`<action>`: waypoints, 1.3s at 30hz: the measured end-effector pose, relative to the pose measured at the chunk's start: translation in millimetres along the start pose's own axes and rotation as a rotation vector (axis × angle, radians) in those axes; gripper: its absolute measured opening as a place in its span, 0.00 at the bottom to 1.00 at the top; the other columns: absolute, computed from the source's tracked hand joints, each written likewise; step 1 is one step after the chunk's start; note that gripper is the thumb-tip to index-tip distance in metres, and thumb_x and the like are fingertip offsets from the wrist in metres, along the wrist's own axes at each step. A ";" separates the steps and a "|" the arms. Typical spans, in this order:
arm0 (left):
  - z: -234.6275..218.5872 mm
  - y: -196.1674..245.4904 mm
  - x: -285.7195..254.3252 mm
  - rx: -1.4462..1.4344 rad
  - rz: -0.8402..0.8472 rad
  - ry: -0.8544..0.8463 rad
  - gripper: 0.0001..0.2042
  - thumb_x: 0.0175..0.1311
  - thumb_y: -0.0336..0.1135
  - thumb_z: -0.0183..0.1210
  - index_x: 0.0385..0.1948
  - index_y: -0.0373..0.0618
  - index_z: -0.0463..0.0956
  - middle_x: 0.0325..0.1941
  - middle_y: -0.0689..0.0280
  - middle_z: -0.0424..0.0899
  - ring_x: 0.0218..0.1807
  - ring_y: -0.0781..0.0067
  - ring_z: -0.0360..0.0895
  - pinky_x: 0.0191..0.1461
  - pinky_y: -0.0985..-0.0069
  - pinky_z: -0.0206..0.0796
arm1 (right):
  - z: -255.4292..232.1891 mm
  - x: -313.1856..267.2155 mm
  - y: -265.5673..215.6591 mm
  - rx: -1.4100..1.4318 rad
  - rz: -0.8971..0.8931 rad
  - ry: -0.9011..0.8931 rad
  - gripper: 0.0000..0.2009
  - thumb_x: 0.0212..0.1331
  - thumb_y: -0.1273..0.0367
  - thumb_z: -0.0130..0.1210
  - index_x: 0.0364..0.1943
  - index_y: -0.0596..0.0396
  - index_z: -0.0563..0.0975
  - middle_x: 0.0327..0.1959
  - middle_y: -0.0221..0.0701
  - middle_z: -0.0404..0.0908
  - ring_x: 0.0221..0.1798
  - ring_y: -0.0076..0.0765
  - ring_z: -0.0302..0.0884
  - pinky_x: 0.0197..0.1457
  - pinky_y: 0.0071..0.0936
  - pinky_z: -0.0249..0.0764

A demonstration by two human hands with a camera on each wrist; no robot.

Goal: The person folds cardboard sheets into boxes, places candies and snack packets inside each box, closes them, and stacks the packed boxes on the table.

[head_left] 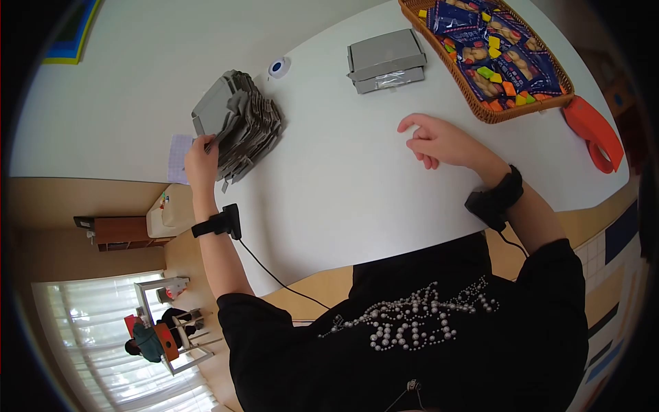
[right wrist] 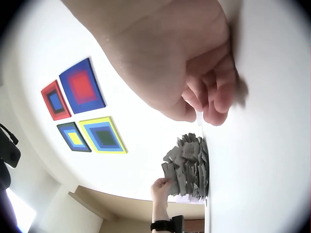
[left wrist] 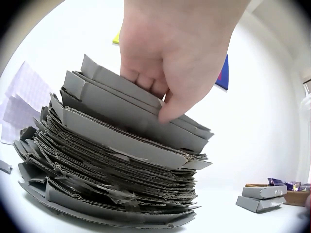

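Observation:
At the left of the table stands a tall stack of flattened grey cardboard boxes (head_left: 250, 123). My left hand (head_left: 200, 163) pinches the top flattened box (left wrist: 116, 104) by its edge, thumb on the near side and fingers curled behind, as the left wrist view shows. That box lies at a slant over the layers below. My right hand (head_left: 443, 142) is over the middle right of the table, fingers loosely bent, holding nothing. Beyond it sit two folded grey boxes (head_left: 386, 58), one on the other, with shiny tape on the lower one's front.
A wicker basket (head_left: 484, 113) of dark blue snack packets and small coloured pieces stands at the far right, beside a red tape dispenser (head_left: 596, 134). A round white-and-blue item (head_left: 278, 67) lies behind the stack. Checked paper (head_left: 180, 156) is at the left edge.

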State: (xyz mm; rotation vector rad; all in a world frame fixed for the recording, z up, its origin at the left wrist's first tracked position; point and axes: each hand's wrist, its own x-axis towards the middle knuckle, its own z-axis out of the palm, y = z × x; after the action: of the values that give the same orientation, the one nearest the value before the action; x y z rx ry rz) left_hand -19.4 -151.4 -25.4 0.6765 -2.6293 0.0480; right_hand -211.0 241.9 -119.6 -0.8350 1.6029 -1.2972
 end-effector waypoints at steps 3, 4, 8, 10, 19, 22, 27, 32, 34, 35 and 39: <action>-9.5 8.2 1.1 0.019 -0.077 -0.006 0.08 0.53 0.32 0.57 0.33 0.39 0.76 0.30 0.57 0.81 0.33 0.61 0.78 0.37 0.73 0.67 | -10.6 4.4 5.0 0.355 0.027 0.077 0.17 0.58 0.71 0.46 0.52 0.57 0.63 0.31 0.33 0.73 0.31 0.28 0.74 0.36 0.23 0.73; -13.3 10.4 1.1 0.004 -0.078 -0.065 0.08 0.52 0.31 0.58 0.32 0.37 0.76 0.28 0.58 0.81 0.31 0.65 0.78 0.36 0.75 0.66 | -13.5 6.1 6.7 0.529 0.027 0.130 0.19 0.58 0.71 0.46 0.54 0.59 0.61 0.38 0.38 0.74 0.38 0.33 0.77 0.44 0.26 0.75; -29.3 -4.7 0.4 -0.193 -0.099 -0.118 0.08 0.51 0.29 0.58 0.32 0.35 0.75 0.25 0.60 0.80 0.30 0.73 0.76 0.35 0.78 0.65 | -24.5 14.7 11.2 0.703 -0.038 0.208 0.19 0.59 0.71 0.45 0.54 0.62 0.59 0.52 0.47 0.68 0.51 0.44 0.72 0.57 0.33 0.69; -32.5 -21.7 0.1 -0.392 -0.040 -0.207 0.08 0.53 0.27 0.55 0.33 0.34 0.73 0.26 0.61 0.79 0.31 0.76 0.76 0.36 0.79 0.65 | -29.3 18.8 13.8 0.863 -0.121 0.254 0.20 0.60 0.72 0.43 0.55 0.64 0.58 0.55 0.52 0.65 0.57 0.50 0.68 0.61 0.36 0.66; -39.5 -44.6 3.5 -0.225 -0.011 0.227 0.10 0.59 0.29 0.50 0.39 0.35 0.71 0.34 0.56 0.79 0.38 0.65 0.78 0.43 0.73 0.66 | -33.7 29.9 11.2 1.019 -0.227 0.328 0.21 0.60 0.74 0.42 0.57 0.66 0.54 0.60 0.52 0.57 0.62 0.54 0.60 0.66 0.41 0.58; -58.5 -20.3 -9.8 -0.084 -0.078 0.489 0.11 0.61 0.33 0.51 0.41 0.35 0.72 0.38 0.55 0.80 0.39 0.66 0.79 0.42 0.73 0.68 | -35.1 30.0 13.8 0.975 -0.243 0.309 0.21 0.60 0.73 0.42 0.57 0.66 0.55 0.60 0.51 0.58 0.62 0.54 0.60 0.65 0.41 0.59; -58.7 73.4 -79.2 -0.166 0.060 0.555 0.09 0.58 0.27 0.56 0.38 0.34 0.74 0.35 0.58 0.81 0.36 0.67 0.79 0.40 0.77 0.69 | -27.2 19.5 6.5 0.895 -0.221 0.097 0.21 0.62 0.71 0.42 0.57 0.65 0.56 0.55 0.49 0.66 0.60 0.49 0.64 0.64 0.39 0.62; -11.3 186.6 -122.6 -0.377 0.723 0.022 0.10 0.42 0.21 0.56 0.30 0.39 0.73 0.37 0.60 0.80 0.36 0.62 0.79 0.40 0.70 0.71 | -6.4 9.5 5.5 0.873 0.123 -0.296 0.19 0.62 0.64 0.46 0.55 0.55 0.61 0.50 0.46 0.71 0.51 0.39 0.73 0.59 0.34 0.68; -0.6 197.9 -131.0 -0.391 0.738 -0.149 0.10 0.45 0.26 0.58 0.32 0.41 0.73 0.40 0.61 0.79 0.37 0.62 0.78 0.42 0.72 0.71 | -3.9 4.7 1.1 0.823 0.116 -0.273 0.20 0.62 0.64 0.46 0.56 0.53 0.60 0.48 0.40 0.73 0.48 0.32 0.73 0.54 0.30 0.70; -2.0 200.4 -129.8 -0.451 0.731 -0.266 0.11 0.46 0.28 0.59 0.33 0.41 0.73 0.41 0.60 0.79 0.38 0.61 0.78 0.42 0.72 0.70 | -1.5 4.3 4.7 0.702 0.098 -0.152 0.21 0.61 0.65 0.47 0.57 0.53 0.59 0.47 0.37 0.73 0.48 0.30 0.73 0.52 0.28 0.70; -2.2 179.2 -106.4 -0.582 0.573 -0.255 0.16 0.47 0.31 0.61 0.39 0.40 0.72 0.45 0.59 0.78 0.41 0.57 0.76 0.44 0.71 0.69 | -6.1 11.4 19.3 0.473 0.083 -0.112 0.22 0.56 0.73 0.47 0.57 0.54 0.60 0.45 0.30 0.72 0.49 0.25 0.70 0.49 0.23 0.69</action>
State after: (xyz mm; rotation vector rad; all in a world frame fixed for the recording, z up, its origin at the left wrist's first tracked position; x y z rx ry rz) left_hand -18.2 55.0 -54.3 -0.2866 -2.7738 -0.6435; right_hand -220.5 238.4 -140.5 -0.5300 1.1601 -1.4620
